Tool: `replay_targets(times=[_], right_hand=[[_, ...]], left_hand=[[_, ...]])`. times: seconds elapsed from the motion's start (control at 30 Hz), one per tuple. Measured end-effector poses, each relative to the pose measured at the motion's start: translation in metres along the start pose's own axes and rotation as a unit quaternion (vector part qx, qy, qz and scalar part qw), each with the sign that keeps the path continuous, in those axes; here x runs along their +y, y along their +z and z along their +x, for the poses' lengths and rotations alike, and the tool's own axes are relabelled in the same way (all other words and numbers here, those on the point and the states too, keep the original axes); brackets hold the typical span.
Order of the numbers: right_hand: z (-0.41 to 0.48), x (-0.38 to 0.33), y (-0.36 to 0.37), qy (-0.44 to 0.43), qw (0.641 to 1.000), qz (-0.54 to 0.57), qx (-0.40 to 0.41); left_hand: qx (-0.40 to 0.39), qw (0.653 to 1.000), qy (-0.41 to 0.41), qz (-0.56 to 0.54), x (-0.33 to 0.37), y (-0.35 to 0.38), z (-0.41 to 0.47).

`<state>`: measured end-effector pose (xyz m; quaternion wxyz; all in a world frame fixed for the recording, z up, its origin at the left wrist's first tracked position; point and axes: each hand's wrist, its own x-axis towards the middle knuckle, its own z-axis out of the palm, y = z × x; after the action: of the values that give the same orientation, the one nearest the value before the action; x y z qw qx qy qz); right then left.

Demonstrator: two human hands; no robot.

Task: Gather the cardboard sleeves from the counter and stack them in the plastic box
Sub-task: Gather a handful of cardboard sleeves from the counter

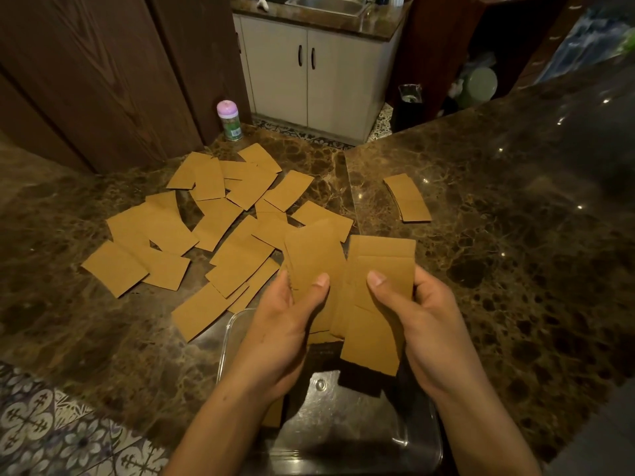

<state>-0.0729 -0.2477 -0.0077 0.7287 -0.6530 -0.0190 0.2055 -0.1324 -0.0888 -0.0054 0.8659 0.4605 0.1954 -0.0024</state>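
Clear rectangular plastic box [438,438] sits closest, at 6 o'clock on the dark brown marbled stone counter [498,252], w/ both forearms reaching over it. Box floor looks mostly bare. One tan edge shows under the left wrist, poss. a sleeve already in, can't tell for sure.

Just above the box's far end, the left hand [285,324] is curled round a small bundle of flat tan cardboard sleeves [314,255], thumb on top. Beside it the right hand [422,324] grasps a second, longer fan of tan sleeves [372,341], thumb pressed on the face, fingers behind. The two bundles overlap at their inner edges, approx. dead centre. My guess: they're being squared up before going in.

Progress, as I read it: early, w/ most of the job left. Big loose scatter of tan sleeves [154,235] covers the counter from 9 to 12 o'clock, many overlapping, the nearest ones just beside the box's far-left corner. Separate neat stack of sleeves [407,199] lies at 1 o'clock, well apart from the scatter, not boxed yet. So two handfuls are gathered, nothing is clearly stacked in the box, and plenty is left incl. that side stack.

Pink-capped green bottle [229,120] stands at 11 o'clock by the wood panel, beyond the scatter; not part of the job.
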Motion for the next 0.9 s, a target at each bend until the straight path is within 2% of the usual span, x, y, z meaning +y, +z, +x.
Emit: replay_targets(times=[0.13, 0.27, 0.5, 0.6, 0.7, 0.8, 0.9], right_hand=[[0.003, -0.007, -0.012, 0.022, 0.997, 0.068, -0.007], [0.002, -0.010, -0.012, 0.032, 0.996, 0.063, -0.057], [0.003, -0.014, -0.006, 0.021, 0.997, -0.017, -0.077], [-0.001, -0.015, -0.003, -0.016, 0.997, -0.067, -0.032], [-0.005, -0.016, -0.001, -0.098, 0.976, -0.186, 0.050], [-0.012, -0.019, 0.005, -0.128, 0.963, -0.229, 0.065], [-0.016, -0.021, 0.010, -0.126, 0.967, -0.222, 0.012]], left_hand=[[0.019, 0.999, 0.028, 0.008, 0.002, -0.008, 0.000], [0.029, 0.996, 0.056, 0.057, -0.002, -0.008, 0.000], [0.058, 0.986, 0.105, 0.113, -0.006, -0.007, 0.000], [0.083, 0.977, 0.134, 0.141, -0.010, -0.007, 0.002], [0.102, 0.953, 0.188, 0.213, -0.014, -0.004, 0.004], [0.061, 0.943, 0.197, 0.259, -0.018, 0.001, 0.003], [0.019, 0.958, 0.160, 0.238, -0.018, 0.007, 0.000]])
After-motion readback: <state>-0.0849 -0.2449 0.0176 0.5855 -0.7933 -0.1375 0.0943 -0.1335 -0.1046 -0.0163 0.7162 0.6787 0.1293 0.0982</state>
